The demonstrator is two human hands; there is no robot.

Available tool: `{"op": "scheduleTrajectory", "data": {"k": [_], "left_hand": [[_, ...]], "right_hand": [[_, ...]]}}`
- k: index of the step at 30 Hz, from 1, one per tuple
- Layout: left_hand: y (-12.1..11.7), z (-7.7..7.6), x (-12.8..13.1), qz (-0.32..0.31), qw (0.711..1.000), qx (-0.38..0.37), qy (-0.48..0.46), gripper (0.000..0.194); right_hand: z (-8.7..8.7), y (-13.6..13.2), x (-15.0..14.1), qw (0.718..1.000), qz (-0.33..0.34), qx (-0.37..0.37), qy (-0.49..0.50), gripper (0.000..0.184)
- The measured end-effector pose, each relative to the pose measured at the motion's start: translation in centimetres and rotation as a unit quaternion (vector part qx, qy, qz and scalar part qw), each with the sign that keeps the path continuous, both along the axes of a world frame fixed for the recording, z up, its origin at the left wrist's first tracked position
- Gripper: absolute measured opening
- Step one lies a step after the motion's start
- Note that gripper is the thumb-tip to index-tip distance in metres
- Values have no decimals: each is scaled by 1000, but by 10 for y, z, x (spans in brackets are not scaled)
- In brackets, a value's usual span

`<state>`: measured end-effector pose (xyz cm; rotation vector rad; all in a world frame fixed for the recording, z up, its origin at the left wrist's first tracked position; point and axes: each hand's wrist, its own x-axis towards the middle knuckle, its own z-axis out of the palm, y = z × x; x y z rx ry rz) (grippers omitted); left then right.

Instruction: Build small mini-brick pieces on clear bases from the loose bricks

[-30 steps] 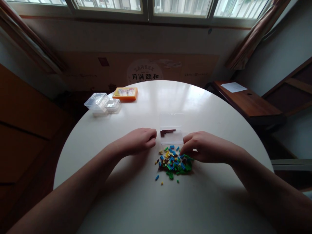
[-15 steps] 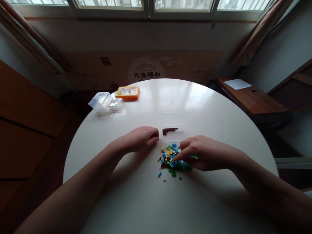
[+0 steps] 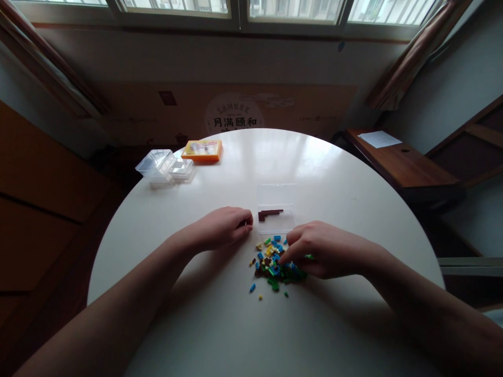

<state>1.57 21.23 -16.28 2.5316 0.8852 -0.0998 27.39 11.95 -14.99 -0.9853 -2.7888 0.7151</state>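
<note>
My right hand is over the right side of a small heap of toy building bricks in blue, green, yellow and brown. Its index finger stretches down into the bricks, with the other fingers bent and partly hidden. To the left of the heap, my left hand rests with fingers curled toward the thumb. Whatever may be inside it is hidden. Just beyond the heap lies a clear plastic case, its lid folded back. Dark brown bricks sit lined up along its left and upper part.
Clear plastic boxes and an orange box stand at the far left edge of the round white table. A few loose bricks lie nearer to me. Off to the right is a wooden desk with paper on it.
The whole view has shifted slightly, with everything a little further left and lower. My right index finger still touches the heap, and my left hand keeps its curled pose beside the case.
</note>
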Motion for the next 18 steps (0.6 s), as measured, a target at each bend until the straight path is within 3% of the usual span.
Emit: {"op": "scheduleTrajectory", "data": {"k": [14,18], "left_hand": [[0,1,2,-3,1000,4,12,20],[0,0,2,0,1000,3,8,21]], "right_hand": [[0,3,8,998,-50,23,17,25],[-3,-4,-7,999,-22,26,27,36]]}}
